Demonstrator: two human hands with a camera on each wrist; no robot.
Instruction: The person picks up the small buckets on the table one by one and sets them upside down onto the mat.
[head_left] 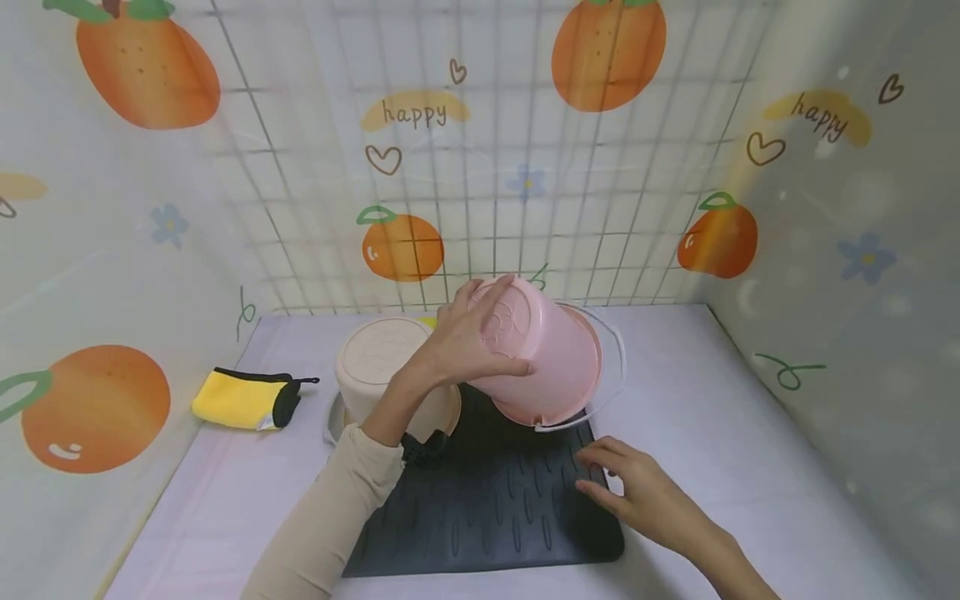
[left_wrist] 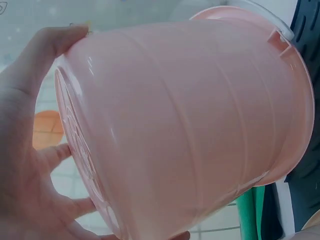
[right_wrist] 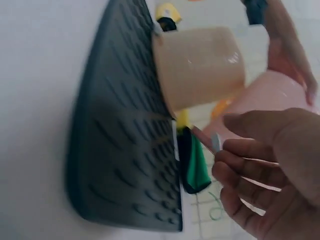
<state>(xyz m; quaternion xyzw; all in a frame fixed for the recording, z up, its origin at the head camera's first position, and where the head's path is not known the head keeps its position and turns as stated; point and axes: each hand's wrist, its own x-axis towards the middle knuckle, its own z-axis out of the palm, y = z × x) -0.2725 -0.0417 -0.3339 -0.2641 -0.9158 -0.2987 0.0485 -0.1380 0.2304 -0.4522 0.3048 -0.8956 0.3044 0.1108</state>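
A pink bucket (head_left: 558,358) is held in the air by my left hand (head_left: 465,337), whose fingers and thumb spread around its base. The bucket tilts with its mouth toward the lower right, and its white handle (head_left: 621,358) hangs out on the right side. In the left wrist view the thumb and fingertips press the bucket's bottom edge (left_wrist: 95,195). My right hand (head_left: 645,492) hovers by the right edge of the black ridged mat (head_left: 487,517), fingers loosely bent and holding nothing. A beige bucket (head_left: 382,367) stands upside down at the mat's left, partly behind my left forearm.
A yellow pouch with black trim (head_left: 243,400) lies on the white table (head_left: 690,400) at the left. In the right wrist view, a green and black item (right_wrist: 197,162) sits past the mat's far edge. A wire grid (head_left: 517,217) stands behind, with a fruit-print curtain (head_left: 840,333) around.
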